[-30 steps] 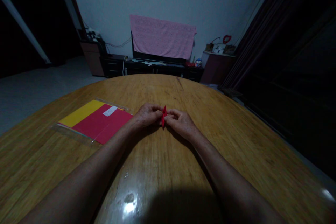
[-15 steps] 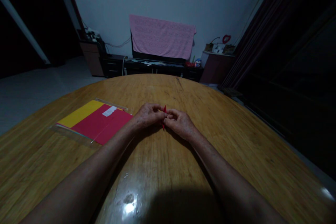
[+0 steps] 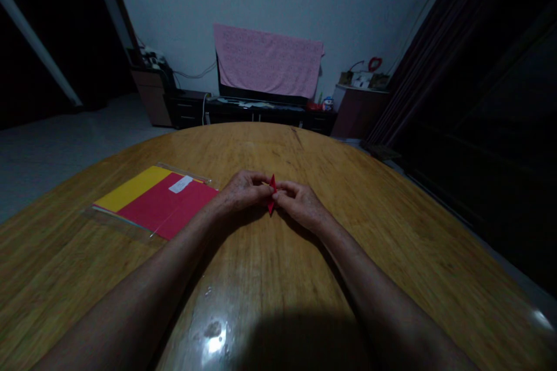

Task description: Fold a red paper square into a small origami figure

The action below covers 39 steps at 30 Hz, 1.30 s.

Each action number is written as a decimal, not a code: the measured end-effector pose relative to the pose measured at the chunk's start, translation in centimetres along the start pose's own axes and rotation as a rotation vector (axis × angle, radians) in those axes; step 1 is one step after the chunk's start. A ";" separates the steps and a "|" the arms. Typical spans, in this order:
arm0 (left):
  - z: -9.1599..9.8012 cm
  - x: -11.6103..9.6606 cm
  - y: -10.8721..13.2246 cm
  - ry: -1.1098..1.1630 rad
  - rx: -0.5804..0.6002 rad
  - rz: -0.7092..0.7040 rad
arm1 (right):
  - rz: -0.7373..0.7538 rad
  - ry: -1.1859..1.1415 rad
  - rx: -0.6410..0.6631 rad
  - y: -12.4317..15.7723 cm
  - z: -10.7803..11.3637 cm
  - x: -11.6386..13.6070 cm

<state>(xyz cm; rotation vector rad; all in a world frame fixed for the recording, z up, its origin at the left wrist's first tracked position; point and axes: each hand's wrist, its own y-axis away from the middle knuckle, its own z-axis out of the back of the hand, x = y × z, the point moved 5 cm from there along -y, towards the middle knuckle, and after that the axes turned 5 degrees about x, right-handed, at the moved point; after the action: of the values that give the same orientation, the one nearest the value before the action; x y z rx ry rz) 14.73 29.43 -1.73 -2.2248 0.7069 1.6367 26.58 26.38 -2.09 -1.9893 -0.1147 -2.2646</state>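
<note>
Between my two hands, just over the middle of the table, is a small piece of folded red paper (image 3: 272, 207) with pointed ends at top and bottom. My left hand (image 3: 246, 190) pinches it from the left, thumb and fingers pressed together. From the right, my right hand (image 3: 300, 204) grips the same paper with thumb and forefinger. The fingertips cover the middle of the paper, so its folds there are hidden.
On the round wooden table (image 3: 278, 290), a clear packet of yellow and red paper sheets (image 3: 163, 206) lies left of my hands, partly behind my left forearm. Beyond the table stand a low black cabinet (image 3: 187, 109) and a screen draped with a pink cloth (image 3: 270, 61).
My right fingers have shifted slightly on the red paper, and more of its middle and lower point now shows. My left hand keeps nearly the same place.
</note>
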 end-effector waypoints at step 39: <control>-0.2 1.0 -0.4 -0.083 0.040 -0.006 | 0.118 0.546 -0.385 -0.4 0.9 0.2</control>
<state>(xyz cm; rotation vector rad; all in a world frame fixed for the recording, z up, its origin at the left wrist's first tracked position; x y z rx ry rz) 15.29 29.47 -2.61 -2.1156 0.7044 1.6862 27.44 26.85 -1.75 -1.3745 0.5082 -2.8059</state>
